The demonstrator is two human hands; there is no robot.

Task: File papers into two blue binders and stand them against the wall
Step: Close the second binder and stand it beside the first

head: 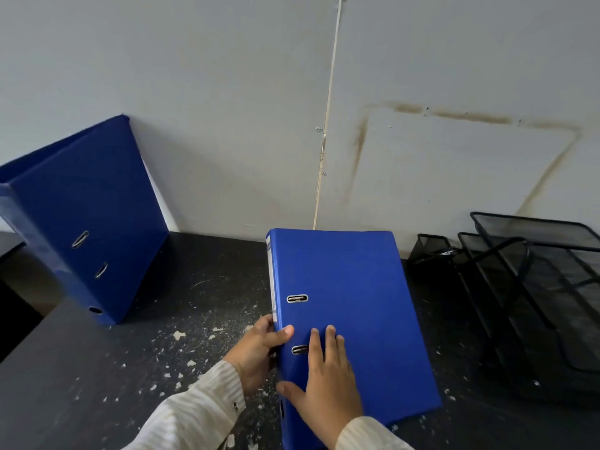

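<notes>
The left hand (256, 352) clamps the spine edge of the closed blue binder (350, 306) while the right hand (324, 378) lies flat, fingers spread, on its cover. That binder stretches toward 12 o'clock from both hands on the dark counter (201, 313); the second binder (87, 216) stands against the wall (227, 108) at 10 o'clock.

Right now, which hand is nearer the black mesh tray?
Right. The right hand lies flat on the binder's cover, nearer the mesh tray; the left hand grips the spine, farther away.
</notes>
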